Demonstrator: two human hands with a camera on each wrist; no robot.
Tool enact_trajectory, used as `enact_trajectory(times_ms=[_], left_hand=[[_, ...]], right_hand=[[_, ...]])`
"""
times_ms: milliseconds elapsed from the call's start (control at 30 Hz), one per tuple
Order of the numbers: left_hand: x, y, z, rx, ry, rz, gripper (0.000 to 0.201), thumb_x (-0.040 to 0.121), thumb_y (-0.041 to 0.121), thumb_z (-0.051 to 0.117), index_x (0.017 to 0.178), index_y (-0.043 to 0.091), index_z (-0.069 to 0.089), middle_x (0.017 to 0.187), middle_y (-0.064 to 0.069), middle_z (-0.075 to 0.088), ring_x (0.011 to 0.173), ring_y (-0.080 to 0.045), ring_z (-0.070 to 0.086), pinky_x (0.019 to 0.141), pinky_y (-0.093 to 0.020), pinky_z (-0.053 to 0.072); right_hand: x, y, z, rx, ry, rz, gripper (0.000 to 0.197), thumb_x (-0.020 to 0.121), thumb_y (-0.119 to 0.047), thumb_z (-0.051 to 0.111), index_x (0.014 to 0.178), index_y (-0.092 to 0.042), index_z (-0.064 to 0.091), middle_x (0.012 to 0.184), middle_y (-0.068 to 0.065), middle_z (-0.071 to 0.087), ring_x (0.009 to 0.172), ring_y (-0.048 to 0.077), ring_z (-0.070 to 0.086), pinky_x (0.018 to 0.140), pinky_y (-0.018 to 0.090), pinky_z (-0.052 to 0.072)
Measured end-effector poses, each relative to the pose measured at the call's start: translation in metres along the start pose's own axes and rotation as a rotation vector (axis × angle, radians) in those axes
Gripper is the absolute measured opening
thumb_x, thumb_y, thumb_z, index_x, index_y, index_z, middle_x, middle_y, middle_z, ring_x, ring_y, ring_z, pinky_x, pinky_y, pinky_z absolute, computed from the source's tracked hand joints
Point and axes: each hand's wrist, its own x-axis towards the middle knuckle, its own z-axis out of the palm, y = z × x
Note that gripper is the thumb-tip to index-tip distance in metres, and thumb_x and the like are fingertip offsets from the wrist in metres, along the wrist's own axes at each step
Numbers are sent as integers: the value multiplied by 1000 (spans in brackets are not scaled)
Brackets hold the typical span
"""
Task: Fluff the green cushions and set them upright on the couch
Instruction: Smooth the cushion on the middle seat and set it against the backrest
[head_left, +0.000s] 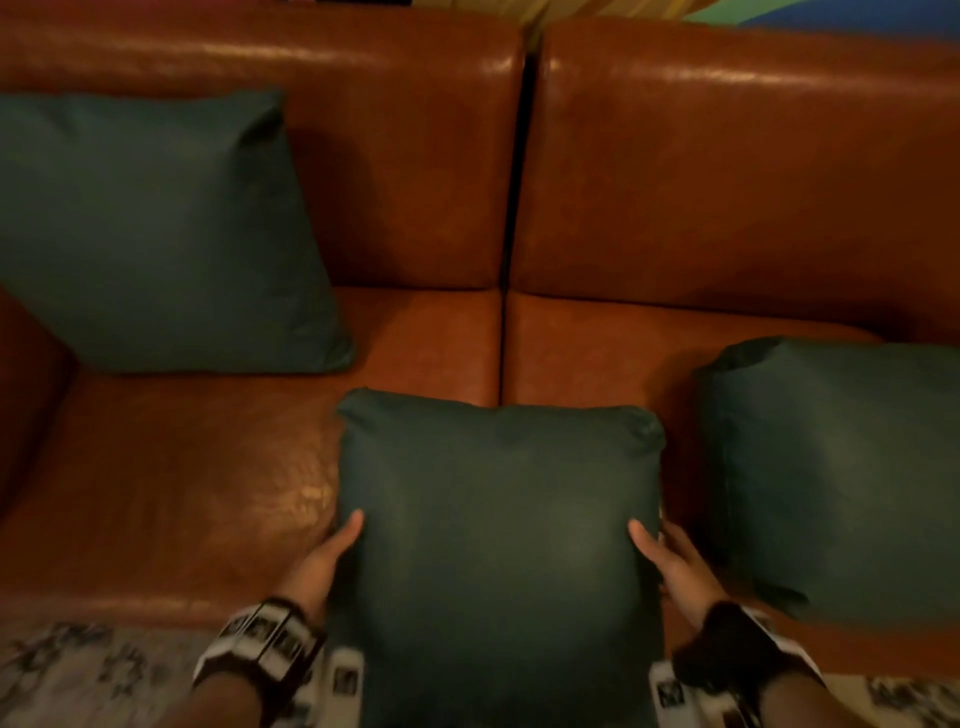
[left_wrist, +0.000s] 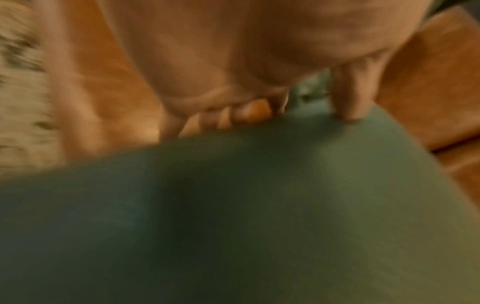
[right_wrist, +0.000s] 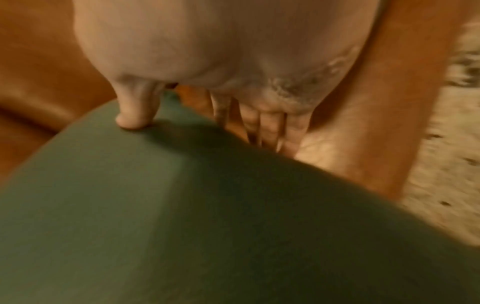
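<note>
The person holds the middle green cushion (head_left: 498, 545) between both hands at the front edge of the brown leather couch (head_left: 727, 182). The left hand (head_left: 324, 564) grasps the cushion's left side, thumb laid on the near face and the other fingers wrapped behind the edge. The left wrist view confirms this: the left thumb (left_wrist: 349, 102) presses into the green fabric while the left fingers (left_wrist: 207, 119) curl out of sight behind it. The right hand (head_left: 675, 566) mirrors that grip on the right side. In the right wrist view, the right thumb (right_wrist: 133, 115) dents the cushion face and the right fingers (right_wrist: 272, 127) pass behind the edge. Both wrist views are blurred.

The held cushion's upper edge reaches over the seam between the two seat pads. Whether its lower edge rests on anything cannot be told, since it runs out of the head view.

A second green cushion (head_left: 156, 234) stands upright at the left end of the couch, leaning against the backrest. A third green cushion (head_left: 841, 467) lies on the right seat pad, near the front, just beside the held one and apart from the backrest.

Each wrist carries a strapped camera band (head_left: 270, 642). A pale patterned rug (head_left: 78, 675) shows below the couch front.
</note>
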Motion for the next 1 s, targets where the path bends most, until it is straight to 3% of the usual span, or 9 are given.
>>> enact_trajectory(times_ms=[33,133,333,433,567,667,733,900,1000], left_hand=[[2,6,5,28,-31,-15,63,67,48,78,117,13,63,105,-7,73,94,-24,70,89,-39,54],[21,24,14,134,6,83,83,49,65,83,118,23,64,107,-3,73,98,-28,69,95,-47,50],[42,39,15,520,83,160,90,55,80,66,133,38,48,125,13,60,118,-18,56,107,-42,40],[44,53,18,580,14,138,93,55,78,69,136,40,43,136,7,55,120,-21,55,106,-44,41],[38,102,58,1263,245,694,72,88,54,43,149,25,20,155,-9,25,139,-33,28,115,-46,25],[34,122,109,1703,-170,1122,67,87,60,23,149,36,14,159,-3,13,146,-31,12,116,-54,11],[61,124,117,1926,-394,1029,65,86,68,12,146,47,1,161,5,1,148,-26,-2,116,-55,-1],[131,168,75,1720,-13,429,70,83,77,10,146,48,3,161,5,-4,147,-26,-7,117,-46,-5],[149,188,60,1267,163,272,67,92,64,26,148,27,25,157,-10,21,143,-30,20,118,-44,17]], right_hand=[[-8,-18,22,107,-102,80,75,48,-62,86,114,-34,60,116,3,68,102,25,66,88,47,53],[-16,-57,29,-129,57,-167,74,58,-71,73,122,-37,54,116,-6,63,110,23,60,100,42,46],[-13,-81,35,-431,82,-90,88,71,-72,60,143,-28,33,139,9,51,125,34,49,104,39,40],[-11,-95,38,-695,204,-279,88,74,-66,62,142,-20,31,139,12,48,125,34,48,104,42,41],[-21,-124,68,-1138,127,-776,88,75,-70,53,145,-20,31,154,10,29,142,28,27,115,40,26],[-13,-121,96,-1333,-20,-758,97,69,-79,26,151,-29,13,160,5,10,148,26,7,118,41,11],[-6,-114,97,-1314,6,-741,97,67,-79,22,151,-30,14,160,3,14,148,24,8,117,38,9],[7,-107,101,-1260,-7,-698,95,69,-80,25,151,-32,14,160,-1,12,148,19,5,116,33,2],[11,-107,99,-1247,-12,-661,95,69,-80,26,150,-32,16,160,-1,11,148,17,2,116,32,0]])
